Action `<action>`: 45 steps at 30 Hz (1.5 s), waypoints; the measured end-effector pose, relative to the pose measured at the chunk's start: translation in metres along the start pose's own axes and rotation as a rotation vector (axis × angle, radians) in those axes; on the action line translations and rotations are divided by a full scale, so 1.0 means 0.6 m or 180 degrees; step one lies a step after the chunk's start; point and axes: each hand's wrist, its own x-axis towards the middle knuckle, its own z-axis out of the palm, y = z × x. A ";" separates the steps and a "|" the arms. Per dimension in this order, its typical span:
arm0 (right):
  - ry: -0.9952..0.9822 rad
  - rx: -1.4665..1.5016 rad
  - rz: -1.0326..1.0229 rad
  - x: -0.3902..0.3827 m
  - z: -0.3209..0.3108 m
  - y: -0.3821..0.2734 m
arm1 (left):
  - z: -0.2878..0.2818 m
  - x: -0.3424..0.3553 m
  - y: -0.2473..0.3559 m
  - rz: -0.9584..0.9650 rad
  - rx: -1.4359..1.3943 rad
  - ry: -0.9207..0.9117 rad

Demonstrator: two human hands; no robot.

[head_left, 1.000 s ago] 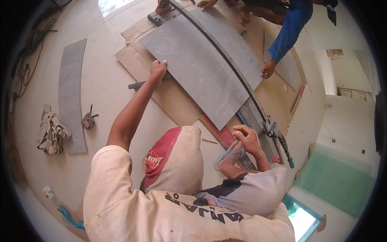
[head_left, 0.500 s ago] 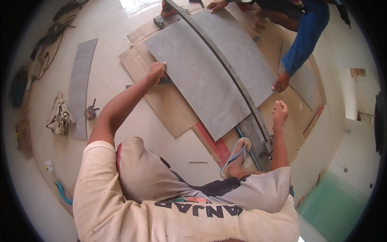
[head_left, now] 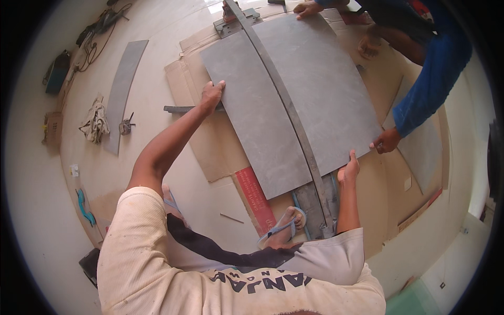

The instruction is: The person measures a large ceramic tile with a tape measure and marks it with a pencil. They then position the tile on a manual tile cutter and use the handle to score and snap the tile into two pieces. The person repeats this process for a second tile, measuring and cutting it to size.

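Note:
A large grey tile (head_left: pixel 336 89) lies under the long metal rail (head_left: pixel 286 97) of a manual tile cutter, whose base (head_left: pixel 311 207) shows at the near end. My left hand (head_left: pixel 212 96) is closed on the tile's left edge, thumb near its top face. At the near right edge, my right hand (head_left: pixel 349 169) grips the tile beside the rail, its fingers partly hidden below. A co-worker in a blue sleeve has one hand (head_left: pixel 387 140) at the tile's right corner and another hand (head_left: pixel 306 9) at its far edge.
Flattened cardboard (head_left: pixel 212 163) lies beneath. To the left are a narrow grey tile strip (head_left: pixel 126 86), a crumpled cloth (head_left: pixel 95 121) and a corded tool (head_left: pixel 94 34). Another grey tile piece (head_left: pixel 422 152) lies at the right. My sandalled foot (head_left: pixel 283 228) is near the cutter base.
My right hand has come from above the cardboard onto the tile's near edge. My left hand stays on the left edge. The rail sits at a steeper angle in view as the view shifted.

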 end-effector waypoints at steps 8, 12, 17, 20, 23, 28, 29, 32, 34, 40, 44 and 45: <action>-0.0021 -0.0257 -0.0098 0.008 0.014 -0.033 | 0.019 -0.004 -0.012 0.0268 -0.0105 0.0133; -0.0015 -0.0236 -0.0068 0.009 0.014 -0.036 | 0.019 0.008 -0.020 0.0252 0.0109 0.0036; -0.0126 -0.0328 -0.0119 0.015 0.011 -0.043 | 0.023 -0.002 -0.006 0.0353 -0.0312 -0.0197; -0.0078 -0.0351 -0.0078 0.010 0.011 -0.042 | 0.022 0.001 -0.004 0.0253 -0.0254 -0.0209; -0.0016 -0.0329 -0.0043 0.005 0.019 -0.039 | 0.024 0.000 -0.002 0.0383 -0.0411 -0.0235; 0.0066 -0.0199 0.0041 0.006 0.007 -0.039 | 0.033 -0.006 0.015 0.0242 -0.0600 -0.0267; 0.0112 -0.0192 0.0054 0.000 0.017 -0.039 | 0.032 -0.016 0.029 0.0193 -0.0707 -0.0256; 0.0171 -0.0180 0.0075 -0.010 0.036 -0.042 | 0.041 -0.007 0.009 0.0355 -0.0987 -0.0160; 0.0118 -0.0174 0.0076 -0.006 0.032 -0.042 | 0.050 -0.007 0.005 0.0269 -0.1374 -0.0118; 0.0071 -0.0185 0.0052 0.009 0.008 -0.036 | 0.056 -0.002 -0.006 0.0282 -0.1454 -0.0088; 0.0193 -0.0218 0.0123 0.000 0.020 -0.039 | 0.055 -0.014 0.007 0.0211 -0.1404 -0.0098; 0.0157 -0.0183 0.0154 0.003 0.016 -0.039 | 0.056 -0.015 0.008 0.0254 -0.1410 -0.0099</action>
